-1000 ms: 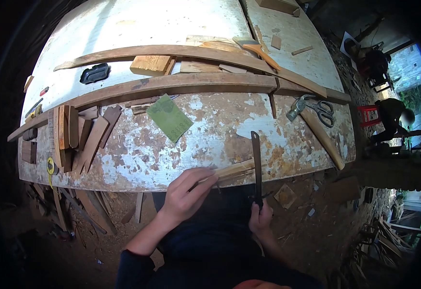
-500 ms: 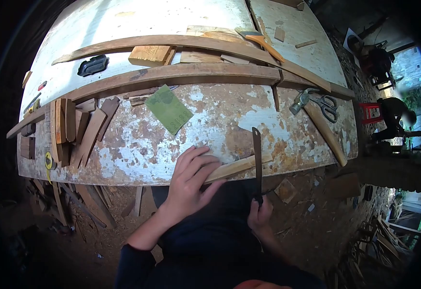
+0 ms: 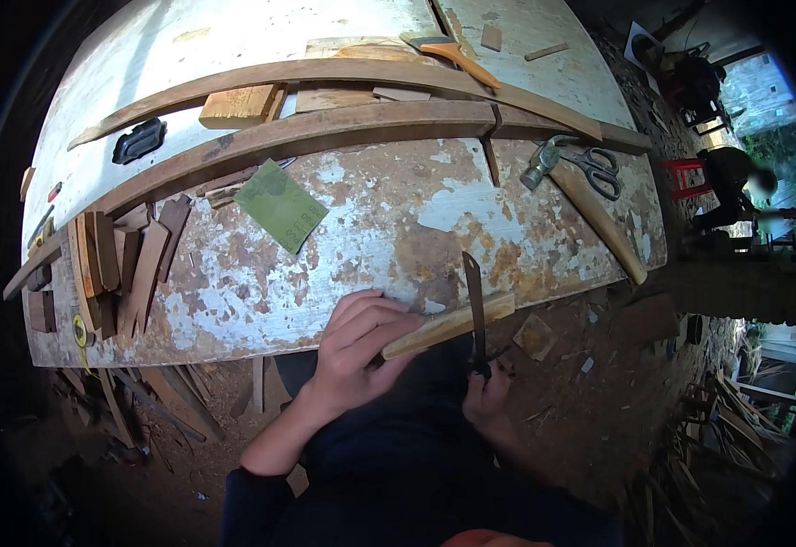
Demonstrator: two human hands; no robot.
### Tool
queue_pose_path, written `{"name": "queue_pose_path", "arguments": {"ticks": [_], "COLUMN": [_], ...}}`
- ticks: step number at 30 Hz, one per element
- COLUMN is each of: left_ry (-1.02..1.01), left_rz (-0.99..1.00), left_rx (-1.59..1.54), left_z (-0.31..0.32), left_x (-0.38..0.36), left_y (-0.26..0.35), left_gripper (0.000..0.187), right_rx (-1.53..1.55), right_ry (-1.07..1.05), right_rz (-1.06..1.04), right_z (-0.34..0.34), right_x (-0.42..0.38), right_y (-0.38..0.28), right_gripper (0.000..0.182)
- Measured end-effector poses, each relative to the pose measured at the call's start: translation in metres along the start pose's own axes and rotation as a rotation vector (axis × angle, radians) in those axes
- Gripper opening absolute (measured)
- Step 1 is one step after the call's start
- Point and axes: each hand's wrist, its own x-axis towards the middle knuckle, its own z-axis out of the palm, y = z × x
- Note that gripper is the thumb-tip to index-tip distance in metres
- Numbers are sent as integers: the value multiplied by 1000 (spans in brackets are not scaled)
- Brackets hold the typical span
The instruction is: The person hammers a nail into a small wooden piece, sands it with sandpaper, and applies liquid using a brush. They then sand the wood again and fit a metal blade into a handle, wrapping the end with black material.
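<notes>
My left hand (image 3: 359,346) has its fingers over the near side of a short pale wooden strip (image 3: 443,326), thumb underneath, holding it by its left end at the bench's front edge. My right hand (image 3: 486,394) is closed around the lower end of a long, narrow, dark-bladed tool (image 3: 475,292) with a slanted tip. Its blade stands nearly upright and crosses the strip near the right end. Most of the handle is hidden in my fingers.
Green sandpaper (image 3: 281,206) lies on the paint-worn bench (image 3: 370,246). A hammer (image 3: 589,210) and scissors (image 3: 598,170) lie right; several wood blocks (image 3: 97,264) stand left. Long curved timbers (image 3: 325,132) cross behind, with a brush (image 3: 457,59). A person (image 3: 735,187) is at far right.
The view has shifted a little, so the bench items sit further left. The strip has tilted and come nearer the bench edge, its left end now in my left hand's grip. The blade has stayed across it.
</notes>
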Motion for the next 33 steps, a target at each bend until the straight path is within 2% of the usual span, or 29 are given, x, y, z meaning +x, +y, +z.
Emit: {"name": "queue_pose_path", "arguments": {"ticks": [10,13,22,25,28,33], "left_ry": [-71,-102,-97,-113,-123,-154], "left_rz": [-49,-53,21,28,23,41], "left_rx": [120,135,88,88,79,75], "left_z": [20,21,33,34,32,29], "left_x": [14,17,20,21,23,22], "left_y": [13,16,9,8,10,10], "left_gripper": [35,36,39,39,38,36], "right_rx": [7,-16,-61,-39,-49,-74], "right_ry": [0,63,131,68,24,76], "right_rz": [103,-13,-50,79,112,59], "right_z": [2,8,11,5,4,7], "right_x": [-3,-4,-9,-16,-21,-26], "right_y": [9,16,27,27,30,28], "right_gripper": [23,23,25,30,33,34]}}
